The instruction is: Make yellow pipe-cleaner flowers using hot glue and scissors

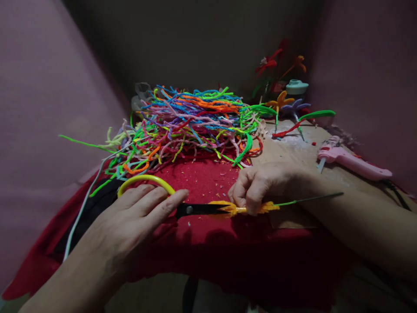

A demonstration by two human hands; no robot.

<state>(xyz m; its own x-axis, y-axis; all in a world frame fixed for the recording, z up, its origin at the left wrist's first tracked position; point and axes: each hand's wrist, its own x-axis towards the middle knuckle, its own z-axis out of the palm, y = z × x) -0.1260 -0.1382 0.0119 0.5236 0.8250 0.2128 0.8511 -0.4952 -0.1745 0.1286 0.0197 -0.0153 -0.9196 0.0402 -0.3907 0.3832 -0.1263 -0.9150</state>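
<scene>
My left hand (143,213) is closed on a pair of scissors (198,209) with a yellow handle and black blades. The blades point right and reach the fuzzy tip of an orange pipe-cleaner flower (232,210). Pinched around the middle of that flower is my right hand (256,189). A green stem turning into bare dark wire sticks out of it to the right, across my right forearm. Whether the blades are fully closed on the orange fuzz I cannot tell.
A heap of many-coloured pipe cleaners (195,121) lies behind my hands on red cloth (202,178). To the right, a pink glue gun (355,163) rests on cardboard (276,156). Finished-looking flowers (280,102) and a light-blue lidded container (297,87) stand at the back right.
</scene>
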